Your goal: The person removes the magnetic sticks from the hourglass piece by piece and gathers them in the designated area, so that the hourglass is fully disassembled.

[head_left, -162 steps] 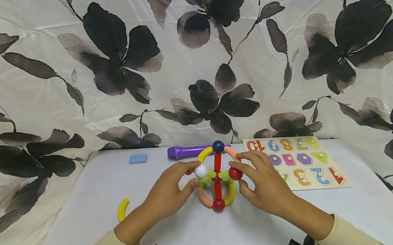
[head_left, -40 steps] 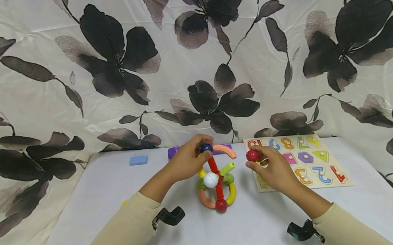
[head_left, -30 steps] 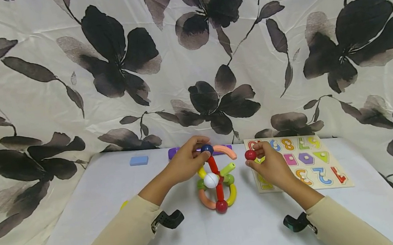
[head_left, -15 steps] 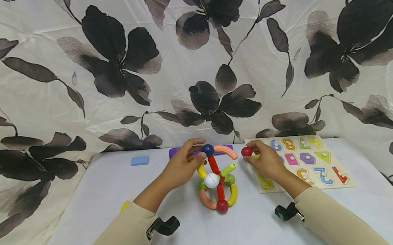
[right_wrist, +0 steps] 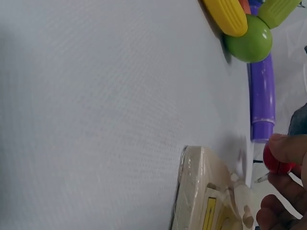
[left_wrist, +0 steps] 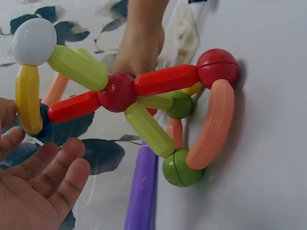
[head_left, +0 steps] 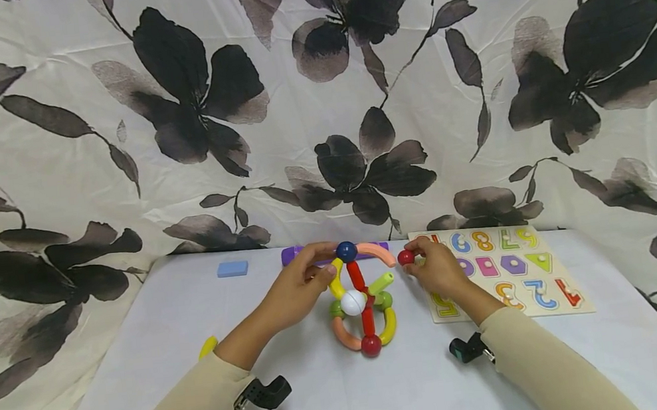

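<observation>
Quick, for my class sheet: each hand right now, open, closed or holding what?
Left hand: at the upper yellow curved stick; whether it grips cannot be told.
Right hand: closed, pinching a red ball.

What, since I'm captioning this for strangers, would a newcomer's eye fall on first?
Probably the bright ball-and-stick figure at the middle of the table, with its dark blue ball on top. Next, perhaps, the red ball pinched in the right hand, near the tip of the figure's pink curved stick. Behind, a pale cloth carries big black flowers.
</observation>
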Demonstrator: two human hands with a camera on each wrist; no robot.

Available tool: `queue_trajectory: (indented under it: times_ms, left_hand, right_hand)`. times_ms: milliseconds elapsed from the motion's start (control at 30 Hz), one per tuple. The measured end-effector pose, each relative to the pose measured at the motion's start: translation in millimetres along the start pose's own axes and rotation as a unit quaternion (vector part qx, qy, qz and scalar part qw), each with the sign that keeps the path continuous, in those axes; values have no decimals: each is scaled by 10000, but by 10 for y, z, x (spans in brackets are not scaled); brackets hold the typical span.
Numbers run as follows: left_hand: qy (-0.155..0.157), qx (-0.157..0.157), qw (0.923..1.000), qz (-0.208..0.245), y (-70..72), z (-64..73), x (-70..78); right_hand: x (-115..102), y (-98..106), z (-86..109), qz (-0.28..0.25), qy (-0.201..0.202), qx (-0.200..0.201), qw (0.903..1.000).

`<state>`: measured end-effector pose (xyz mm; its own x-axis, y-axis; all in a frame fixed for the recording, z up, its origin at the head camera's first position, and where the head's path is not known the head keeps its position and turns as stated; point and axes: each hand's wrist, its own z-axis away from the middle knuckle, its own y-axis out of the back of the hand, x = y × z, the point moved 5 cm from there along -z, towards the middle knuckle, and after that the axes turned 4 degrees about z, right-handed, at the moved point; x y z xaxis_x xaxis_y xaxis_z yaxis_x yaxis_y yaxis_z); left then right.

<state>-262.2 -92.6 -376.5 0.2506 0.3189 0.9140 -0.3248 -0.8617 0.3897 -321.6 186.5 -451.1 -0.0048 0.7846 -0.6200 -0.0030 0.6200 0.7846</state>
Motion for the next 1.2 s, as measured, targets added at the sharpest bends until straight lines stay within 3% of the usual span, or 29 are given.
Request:
queue_trajectory:
  times_ms: [333,733,1200]
  left_hand:
    - [-18,-6,10000,-77,2,107,-5]
    - [-420,-139,9989,-163,0,213,-50]
    - [-363,-213,9988,-265,-31,258,-58]
  right_hand:
    - [37,-53,-56,-161,-105,-123,9997]
    - [57,-101,-124,41,-7,-98,9999]
    - [26,-41,-35,233,-35,47,9997]
